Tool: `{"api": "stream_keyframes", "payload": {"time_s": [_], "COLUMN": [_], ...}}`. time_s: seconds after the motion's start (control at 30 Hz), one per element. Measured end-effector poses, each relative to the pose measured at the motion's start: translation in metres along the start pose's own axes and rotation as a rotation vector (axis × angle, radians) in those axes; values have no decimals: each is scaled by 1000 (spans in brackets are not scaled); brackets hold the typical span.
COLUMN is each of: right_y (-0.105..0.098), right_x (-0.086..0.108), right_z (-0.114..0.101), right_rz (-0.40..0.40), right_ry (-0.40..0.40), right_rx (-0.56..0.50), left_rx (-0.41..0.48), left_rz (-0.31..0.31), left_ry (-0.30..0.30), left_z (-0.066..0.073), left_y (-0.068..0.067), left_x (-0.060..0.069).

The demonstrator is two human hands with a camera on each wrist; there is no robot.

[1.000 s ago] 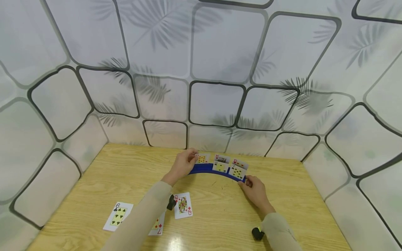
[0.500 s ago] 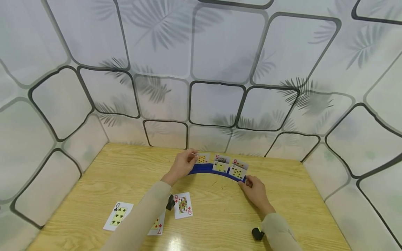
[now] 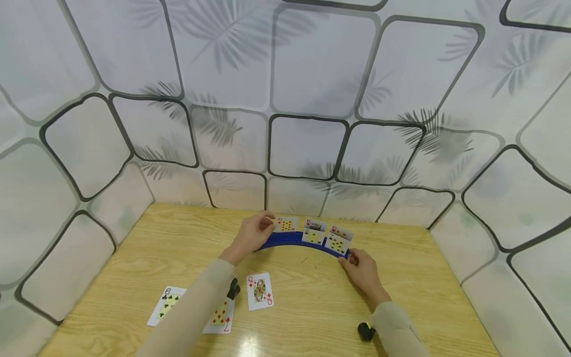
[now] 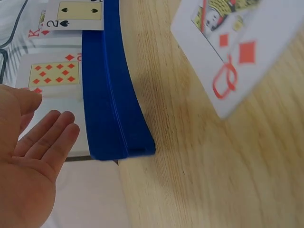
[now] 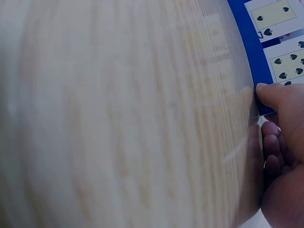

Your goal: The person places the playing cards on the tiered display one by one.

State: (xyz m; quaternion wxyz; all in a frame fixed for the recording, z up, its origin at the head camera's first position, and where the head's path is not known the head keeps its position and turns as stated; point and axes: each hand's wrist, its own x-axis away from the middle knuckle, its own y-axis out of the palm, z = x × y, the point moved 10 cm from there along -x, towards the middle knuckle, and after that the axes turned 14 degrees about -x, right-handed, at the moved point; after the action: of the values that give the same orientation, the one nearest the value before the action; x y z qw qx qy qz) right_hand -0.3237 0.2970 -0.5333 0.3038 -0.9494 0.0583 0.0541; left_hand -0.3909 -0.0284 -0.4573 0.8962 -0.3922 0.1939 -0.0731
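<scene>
A curved blue card holder [image 3: 282,239] stands near the back of the table with playing cards upright in it. At its left part is the ten of diamonds [image 3: 287,225]; my left hand [image 3: 251,233] is just left of that card, fingers loosely bent and apart from it in the left wrist view. On the right, the two of spades [image 3: 314,237] stands before a king [image 3: 315,226], and the seven of spades [image 3: 337,245] before another red card [image 3: 341,233]. My right hand [image 3: 363,274] grips the holder's right end, thumb on its front, fingers curled behind.
Face up on the wooden table [image 3: 312,317] lie the queen of diamonds [image 3: 260,291], seven of diamonds [image 3: 220,317] and six of clubs [image 3: 166,305]. My left sleeve [image 3: 192,307] covers part of the latter two. A patterned fabric wall [image 3: 308,148] rises behind the table.
My left hand has let go of the ten of diamonds and moved a little left, showing more of the card. The right hand has stayed at the card holder's end.
</scene>
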Motion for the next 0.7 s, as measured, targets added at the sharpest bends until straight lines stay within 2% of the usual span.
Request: {"api": "stream_keyframes", "payload": {"time_s": [0.2,0.4,0.53,0.7], "right_y": [1,1,1,1], "right_x": [-1,-1,0,0], "right_z": [-1,-2,-3,-1], "right_rz": [5,5,-2,3], "right_ry": [-6,-11,-19,-13], "right_rx": [-2,2,3,-1], "left_rx": [-15,-64,-114,-176], "left_rz": [19,25,27,-6], "left_ry": [-11,18,13,-19], "left_z": [-9,-12,-14,-16], "left_y": [-12,-20,-25,-26], "left_x": [13,33,48,66]}}
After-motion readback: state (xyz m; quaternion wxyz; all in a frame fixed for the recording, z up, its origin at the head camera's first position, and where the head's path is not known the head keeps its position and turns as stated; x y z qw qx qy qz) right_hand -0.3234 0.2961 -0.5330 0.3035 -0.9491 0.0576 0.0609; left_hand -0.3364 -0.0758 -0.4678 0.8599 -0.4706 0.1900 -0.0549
